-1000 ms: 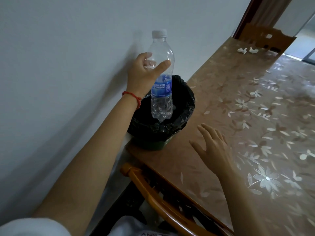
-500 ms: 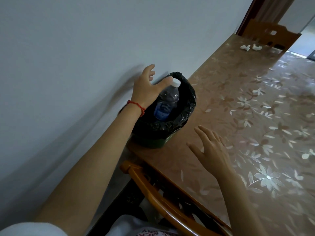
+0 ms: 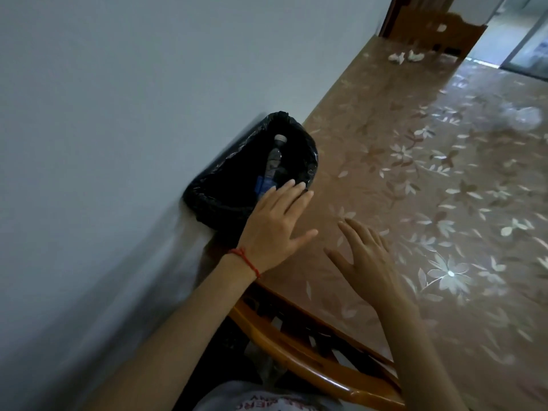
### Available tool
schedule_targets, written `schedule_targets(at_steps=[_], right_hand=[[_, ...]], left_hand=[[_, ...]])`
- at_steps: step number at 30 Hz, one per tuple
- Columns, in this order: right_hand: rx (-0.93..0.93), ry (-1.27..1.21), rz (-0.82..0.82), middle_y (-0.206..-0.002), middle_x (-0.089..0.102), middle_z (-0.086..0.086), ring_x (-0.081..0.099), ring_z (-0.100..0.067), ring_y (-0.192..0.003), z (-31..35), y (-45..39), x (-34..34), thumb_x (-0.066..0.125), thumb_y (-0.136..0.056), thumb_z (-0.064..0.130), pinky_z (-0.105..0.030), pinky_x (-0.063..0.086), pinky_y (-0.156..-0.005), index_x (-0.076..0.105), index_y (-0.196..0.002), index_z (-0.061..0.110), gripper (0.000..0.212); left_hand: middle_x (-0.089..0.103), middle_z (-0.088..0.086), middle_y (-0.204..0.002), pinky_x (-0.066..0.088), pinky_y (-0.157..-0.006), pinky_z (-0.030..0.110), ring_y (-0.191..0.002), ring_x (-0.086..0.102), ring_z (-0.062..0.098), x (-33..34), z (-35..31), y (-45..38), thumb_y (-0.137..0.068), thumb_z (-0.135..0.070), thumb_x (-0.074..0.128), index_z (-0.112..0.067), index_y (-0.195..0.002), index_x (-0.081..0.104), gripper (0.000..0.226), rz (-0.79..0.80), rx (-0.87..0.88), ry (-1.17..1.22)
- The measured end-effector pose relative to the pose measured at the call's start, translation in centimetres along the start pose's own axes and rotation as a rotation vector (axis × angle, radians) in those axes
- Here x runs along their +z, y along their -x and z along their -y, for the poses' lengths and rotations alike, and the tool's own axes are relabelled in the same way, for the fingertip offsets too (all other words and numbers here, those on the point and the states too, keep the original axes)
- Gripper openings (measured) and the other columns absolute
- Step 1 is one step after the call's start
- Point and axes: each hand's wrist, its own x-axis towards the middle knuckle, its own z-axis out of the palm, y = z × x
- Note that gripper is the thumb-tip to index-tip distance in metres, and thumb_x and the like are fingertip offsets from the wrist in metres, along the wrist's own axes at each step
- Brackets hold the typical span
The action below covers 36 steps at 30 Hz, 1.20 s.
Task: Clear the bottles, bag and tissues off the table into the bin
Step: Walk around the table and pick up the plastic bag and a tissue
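We are holding the left hand (image 3: pixel 274 229) flat and released above the near rim of the bin (image 3: pixel 207 200), which is sitting between wall and table (image 3: pixel 370 149). The bin's black liner is containing 1 bottle (image 3: pixel 274 161), cap up. The right hand (image 3: pixel 367 262) is hovering, fingers relaxed, grasping nothing. 2 tissues (image 3: pixel 404 56) are lying at the table's far end, with a blurred clear bag (image 3: pixel 522 118) near the right edge

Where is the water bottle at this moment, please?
In the head view, the water bottle lies inside the black-lined bin against the wall at the table's left edge, just beyond the left hand.
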Motion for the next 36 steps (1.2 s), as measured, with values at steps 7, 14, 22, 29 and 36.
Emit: schedule_targets(at_steps=[7, 14, 22, 29, 36], right_hand=[[0.211, 0.057, -0.023, -0.134, 0.052, -0.013, 0.051, -0.031, -0.121, -2.2, 3.9, 0.0, 0.040, -0.086, 0.055, -0.045, 0.039, -0.100, 0.050, -0.128, 0.011, 0.062], [0.485, 0.082, -0.063, -0.138, 0.047, -0.014, 0.046, -0.030, -0.126, -4.4, 10.0, -1.2, 0.053, -0.087, 0.044, -0.045, 0.035, -0.103, 0.045, -0.132, 0.009, 0.058], [0.760, 0.090, -0.140, -0.131, 0.053, -0.019, 0.051, -0.034, -0.119, -6.7, 18.0, -2.4, 0.056, -0.087, 0.042, -0.045, 0.040, -0.099, 0.048, -0.128, 0.005, 0.056], [0.990, 0.091, -0.266, -0.129, 0.055, -0.017, 0.051, -0.033, -0.120, -8.0, 26.0, -3.4, 0.053, -0.086, 0.045, -0.046, 0.039, -0.099, 0.052, -0.126, 0.006, 0.056], [1.239, 0.121, -0.373, -0.122, 0.060, -0.016, 0.056, -0.033, -0.113, -8.3, 35.2, -3.7, 0.037, -0.085, 0.051, -0.044, 0.042, -0.096, 0.055, -0.121, 0.005, 0.062]], left_hand=[[0.056, 0.013, -0.131, 0.039, -0.102, 0.047, -0.124, 0.051, 0.029, 4.3, -1.7, 0.7, -0.084, -0.050, 0.037, -0.007, -0.127, 0.052, 0.062, 0.190, 0.174, -0.072], [0.060, 0.013, -0.125, 0.044, -0.095, 0.050, -0.117, 0.056, 0.029, 7.0, -4.7, 0.1, -0.082, -0.053, 0.035, -0.008, -0.125, 0.054, 0.066, 0.267, 0.327, -0.070], [0.061, 0.014, -0.125, 0.043, -0.095, 0.051, -0.117, 0.057, 0.031, 9.2, -10.7, -1.0, -0.083, -0.055, 0.033, -0.007, -0.125, 0.054, 0.067, 0.324, 0.511, 0.000], [0.058, 0.014, -0.128, 0.040, -0.098, 0.051, -0.120, 0.054, 0.031, 10.4, -19.2, -0.2, -0.083, -0.052, 0.035, -0.007, -0.127, 0.051, 0.065, 0.365, 0.687, 0.095], [0.058, 0.014, -0.129, 0.041, -0.099, 0.051, -0.121, 0.053, 0.031, 12.0, -28.6, 2.6, -0.083, -0.052, 0.035, -0.007, -0.126, 0.053, 0.065, 0.441, 0.871, 0.161]])
